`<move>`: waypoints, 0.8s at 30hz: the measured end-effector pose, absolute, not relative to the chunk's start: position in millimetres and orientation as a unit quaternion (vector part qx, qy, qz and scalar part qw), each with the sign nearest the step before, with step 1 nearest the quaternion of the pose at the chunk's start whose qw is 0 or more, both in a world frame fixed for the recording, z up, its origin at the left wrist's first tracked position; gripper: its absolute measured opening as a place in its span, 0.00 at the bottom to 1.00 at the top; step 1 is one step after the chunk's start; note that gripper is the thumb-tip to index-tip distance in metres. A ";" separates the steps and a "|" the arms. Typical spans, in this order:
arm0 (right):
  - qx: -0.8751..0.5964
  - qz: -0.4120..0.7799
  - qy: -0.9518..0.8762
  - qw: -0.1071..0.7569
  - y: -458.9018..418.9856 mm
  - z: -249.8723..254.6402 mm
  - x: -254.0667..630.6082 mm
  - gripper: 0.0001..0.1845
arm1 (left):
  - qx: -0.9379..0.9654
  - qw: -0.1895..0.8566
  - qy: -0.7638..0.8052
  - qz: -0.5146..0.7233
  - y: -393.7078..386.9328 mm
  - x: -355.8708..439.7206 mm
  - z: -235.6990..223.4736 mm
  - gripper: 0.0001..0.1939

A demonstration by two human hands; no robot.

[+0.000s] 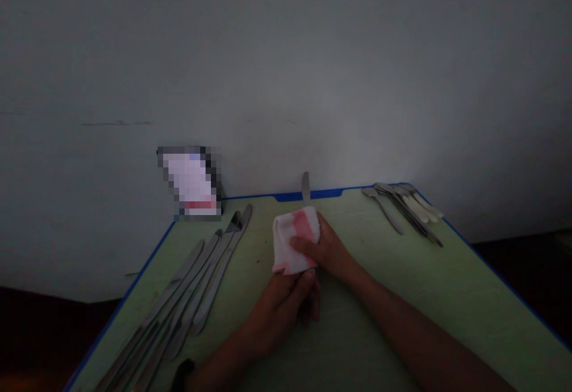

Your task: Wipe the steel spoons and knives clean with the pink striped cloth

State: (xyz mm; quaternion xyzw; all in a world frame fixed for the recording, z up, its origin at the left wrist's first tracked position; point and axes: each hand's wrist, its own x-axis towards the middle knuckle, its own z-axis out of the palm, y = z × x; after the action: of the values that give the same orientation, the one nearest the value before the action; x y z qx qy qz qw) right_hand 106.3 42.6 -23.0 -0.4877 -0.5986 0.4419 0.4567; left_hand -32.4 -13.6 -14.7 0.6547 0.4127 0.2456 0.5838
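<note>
My right hand [328, 249] is closed round a white and pink cloth [292, 238] that is wrapped about a table knife [305, 188]; the knife's blade tip sticks out above the cloth toward the wall. My left hand [286, 302] is just below the cloth, its fingers curled round the lower end of the knife, which is hidden by the hand. Both hands are over the middle of a light green table [402, 296] with a blue edge.
Several table knives [201, 279] lie in a row on the table's left side. A bunch of cutlery [404, 207] lies at the far right corner. A blurred-out object [191, 182] stands at the far left corner against the pale wall.
</note>
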 end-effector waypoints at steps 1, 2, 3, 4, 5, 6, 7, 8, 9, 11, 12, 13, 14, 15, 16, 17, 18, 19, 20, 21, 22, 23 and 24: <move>-0.489 0.442 -0.598 0.457 42.7 -23.1 106.0 0.27 | 0.650 0.591 0.408 0.248 -13.6 -32.1 -14.5 0.25; -0.490 0.442 -0.597 0.457 43.0 -23.3 105.7 0.27 | 0.646 0.599 0.404 0.247 -13.5 -32.0 -14.7 0.25; -0.491 0.440 -0.596 0.459 43.2 -23.6 105.5 0.26 | 0.643 0.605 0.402 0.245 -13.5 -32.1 -15.2 0.25; -0.492 0.438 -0.594 0.461 43.5 -24.0 105.3 0.26 | 0.640 0.607 0.403 0.244 -13.4 -32.2 -16.0 0.25; -0.493 0.438 -0.593 0.462 43.8 -24.4 105.2 0.26 | 0.639 0.607 0.405 0.242 -13.3 -32.6 -17.0 0.25; -0.493 0.439 -0.593 0.462 44.1 -24.9 105.1 0.26 | 0.641 0.604 0.407 0.240 -13.2 -32.9 -18.0 0.25; -0.493 0.439 -0.592 0.462 44.4 -25.5 105.2 0.25 | 0.644 0.600 0.409 0.239 -13.0 -33.3 -18.9 0.25; -0.493 0.439 -0.592 0.462 44.7 -26.1 105.2 0.25 | 0.647 0.596 0.410 0.239 -12.8 -33.7 -19.7 0.25; -0.494 0.438 -0.592 0.463 45.0 -26.6 105.2 0.25 | 0.650 0.592 0.410 0.240 -12.7 -33.9 -20.2 0.25; -0.498 0.434 -0.590 0.465 45.3 -27.4 105.2 0.25 | 0.655 0.588 0.408 0.241 -12.4 -34.2 -20.7 0.25; -0.500 0.432 -0.589 0.465 45.3 -27.5 105.2 0.25 | 0.655 0.589 0.408 0.240 -12.3 -34.1 -20.6 0.25; -0.502 0.430 -0.588 0.465 45.3 -27.4 105.1 0.24 | 0.655 0.590 0.408 0.238 -12.2 -34.0 -20.4 0.25; -0.503 0.431 -0.588 0.465 45.2 -27.2 105.0 0.24 | 0.655 0.591 0.408 0.236 -12.1 -33.9 -20.1 0.25; -0.503 0.432 -0.587 0.465 45.2 -27.0 104.9 0.23 | 0.655 0.592 0.407 0.234 -12.0 -33.7 -19.8 0.25; -0.501 0.434 -0.587 0.465 45.3 -26.8 104.9 0.22 | 0.655 0.592 0.406 0.234 -11.9 -33.4 -19.6 0.24; -0.497 0.437 -0.587 0.467 45.5 -26.8 104.8 0.21 | 0.656 0.591 0.405 0.236 -11.8 -33.2 -19.5 0.24; -0.493 0.440 -0.587 0.468 45.7 -26.9 104.7 0.20 | 0.657 0.590 0.403 0.241 -11.6 -33.0 -19.5 0.23; -0.491 0.442 -0.586 0.470 45.9 -27.2 104.7 0.19 | 0.659 0.589 0.399 0.243 -11.4 -32.9 -19.6 0.22; -0.489 0.443 -0.585 0.472 46.2 -27.6 104.7 0.18 | 0.663 0.588 0.395 0.243 -11.2 -32.9 -19.6 0.21; -0.488 0.444 -0.583 0.474 46.4 -28.1 104.6 0.18 | 0.666 0.586 0.392 0.242 -10.9 -32.9 -19.6 0.21; -0.486 0.446 -0.581 0.476 46.5 -28.4 104.6 0.18 | 0.670 0.584 0.391 0.240 -10.7 -32.9 -19.4 0.20; -0.484 0.448 -0.579 0.479 46.5 -28.6 104.6 0.18 | 0.672 0.582 0.392 0.237 -10.5 -32.9 -19.1 0.20; -0.481 0.451 -0.578 0.481 46.4 -28.5 104.6 0.18 | 0.674 0.579 0.394 0.233 -10.3 -33.0 -18.7 0.20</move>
State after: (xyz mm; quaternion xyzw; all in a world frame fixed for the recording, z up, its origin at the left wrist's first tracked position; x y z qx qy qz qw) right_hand 104.6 46.4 -28.5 -0.4805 -0.5782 0.4507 0.4813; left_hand -33.0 -10.3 -18.7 0.6744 0.3942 0.2327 0.5794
